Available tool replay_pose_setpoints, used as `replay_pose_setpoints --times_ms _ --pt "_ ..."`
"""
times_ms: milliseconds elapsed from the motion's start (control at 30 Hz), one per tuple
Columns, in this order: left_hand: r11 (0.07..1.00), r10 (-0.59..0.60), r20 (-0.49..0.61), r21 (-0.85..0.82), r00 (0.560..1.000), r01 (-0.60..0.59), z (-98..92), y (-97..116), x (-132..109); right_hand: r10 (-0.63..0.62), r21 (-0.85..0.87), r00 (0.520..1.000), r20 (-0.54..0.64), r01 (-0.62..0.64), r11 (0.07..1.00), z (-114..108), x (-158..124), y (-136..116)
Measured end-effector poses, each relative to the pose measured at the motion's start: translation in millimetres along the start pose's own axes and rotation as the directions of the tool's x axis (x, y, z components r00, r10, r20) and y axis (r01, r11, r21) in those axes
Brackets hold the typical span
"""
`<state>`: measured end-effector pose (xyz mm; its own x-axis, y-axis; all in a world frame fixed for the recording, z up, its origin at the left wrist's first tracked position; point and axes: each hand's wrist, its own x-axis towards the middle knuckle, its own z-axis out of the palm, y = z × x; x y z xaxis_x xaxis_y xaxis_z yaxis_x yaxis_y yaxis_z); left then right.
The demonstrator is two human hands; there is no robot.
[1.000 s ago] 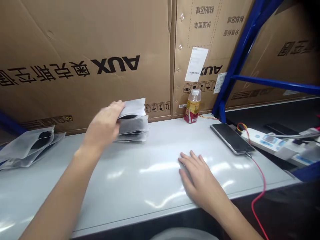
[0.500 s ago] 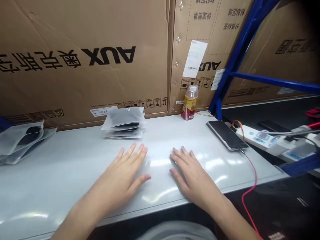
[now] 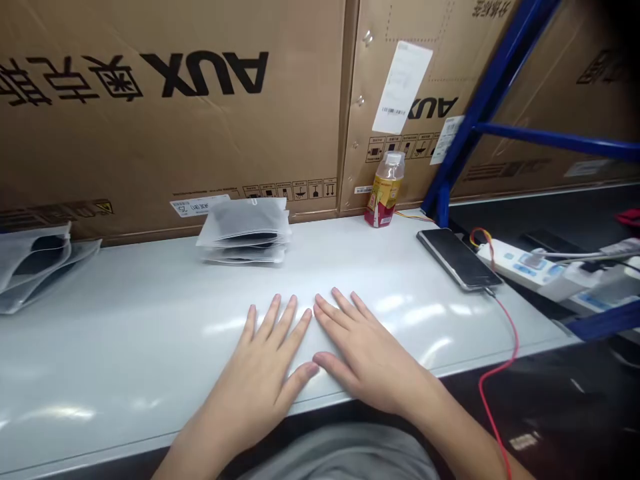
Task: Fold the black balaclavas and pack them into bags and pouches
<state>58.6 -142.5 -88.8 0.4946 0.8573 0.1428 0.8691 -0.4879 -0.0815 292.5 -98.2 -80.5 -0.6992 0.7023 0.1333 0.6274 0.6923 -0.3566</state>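
My left hand (image 3: 265, 373) lies palm down near the front edge of the grey-white tabletop (image 3: 125, 333), fingers spread. Beside it, my right hand (image 3: 363, 353) is also flat with its fingers apart. The two thumbs meet or nearly touch at the tips. Neither hand holds anything. Beyond my left hand sits a stack of frosted zip bags (image 3: 245, 230) with dark contents. To the right of my right hand lies a dark-screened phone (image 3: 459, 259) with a red cable (image 3: 505, 360) plugged into it.
More frosted bags (image 3: 35, 267) lie at the far left. A bottle (image 3: 385, 190) with red and yellow colouring stands at the back against large cardboard boxes (image 3: 200, 147). On the right are a blue metal frame (image 3: 480, 113) and a white power strip (image 3: 520, 263) with plugs and cables.
My hands have come together, the left moving right and the right moving slightly left, both still flat on the table. The view has tilted down a little.
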Motion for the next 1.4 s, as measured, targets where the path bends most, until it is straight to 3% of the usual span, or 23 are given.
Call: replay_pose_setpoints --times_ms 200,533,700,1000,1200,1400 --pt "0.999 -0.006 0.011 -0.045 1.000 0.007 -0.3 -1.0 1.9 0.017 -0.007 0.999 -0.033 -0.017 1.000 3.5 0.9 -0.1" --pt "0.996 -0.064 -0.030 -0.067 0.997 0.062 1.9 0.1 4.0 0.021 -0.011 0.999 0.029 -0.021 1.000 0.8 4.3 -2.2" --pt "0.994 -0.074 0.014 -0.079 0.997 0.075 1.9 -1.8 9.5 0.051 -0.016 0.997 0.064 -0.050 0.999 -1.6 6.7 -6.7" --pt "0.995 -0.058 0.023 -0.077 0.998 0.060 -0.3 0.1 10.6 0.035 -0.041 0.998 -0.044 -0.037 0.998 9.3 2.3 -5.9" --pt "0.994 -0.054 0.080 -0.094 0.995 0.061 -1.1 -1.2 11.2 0.036 -0.035 0.999 -0.039 -0.037 0.999 9.4 2.4 -4.8" --pt "0.994 -0.051 0.064 -0.099 0.997 0.057 -0.9 -1.5 11.7 0.045 -0.034 0.999 -0.030 -0.046 0.998 8.6 2.6 -5.7"
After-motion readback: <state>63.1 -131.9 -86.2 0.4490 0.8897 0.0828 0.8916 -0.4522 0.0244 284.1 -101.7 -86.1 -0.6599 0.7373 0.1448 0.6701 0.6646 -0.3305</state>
